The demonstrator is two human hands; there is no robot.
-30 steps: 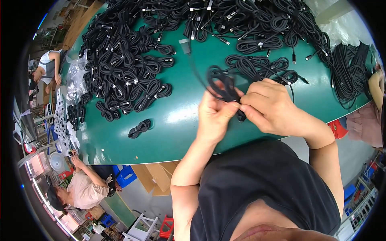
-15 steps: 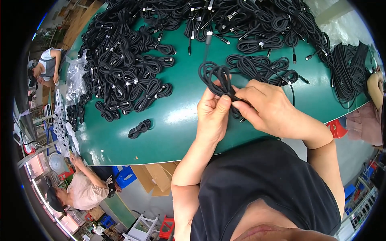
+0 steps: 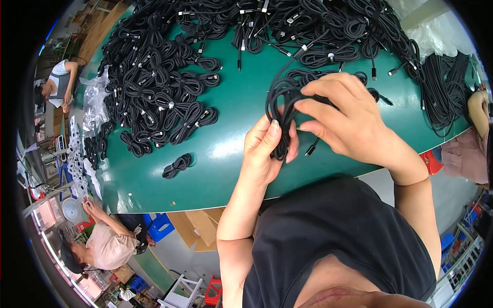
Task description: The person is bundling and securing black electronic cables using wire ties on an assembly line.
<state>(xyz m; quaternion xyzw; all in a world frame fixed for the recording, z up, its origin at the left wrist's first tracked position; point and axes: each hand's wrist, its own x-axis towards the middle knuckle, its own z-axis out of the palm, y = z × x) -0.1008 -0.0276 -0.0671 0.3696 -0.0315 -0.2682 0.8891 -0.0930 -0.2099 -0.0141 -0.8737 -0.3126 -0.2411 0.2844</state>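
A looped black braided cable point(image 3: 280, 105) stands in my left hand point(image 3: 267, 143), whose thumb and fingers are closed round its lower part. From the top of the coil a length of the cable runs up toward the far pile. Just right of the coil is my right hand point(image 3: 341, 115), its fingers curved and apart, with the tips close to the loops; whether they touch them I cannot tell. A black cable plug point(image 3: 311, 148) hangs below my right thumb. Behind my hands, another coiled cable point(image 3: 371, 78) lies partly hidden on the green table point(image 3: 226, 174).
A big heap of bundled black cables point(image 3: 154, 77) spreads over the far and left table. One small bundle point(image 3: 177, 166) lies apart nearer the front edge. Long loose cables point(image 3: 444, 92) lie at the right. Two people work at the left; another person's arm point(image 3: 480, 110) shows at far right.
My right hand has drawn up and slightly away from the coil, its fingers spreading. My left hand has shifted a little left and down, and the coil now stands more upright.
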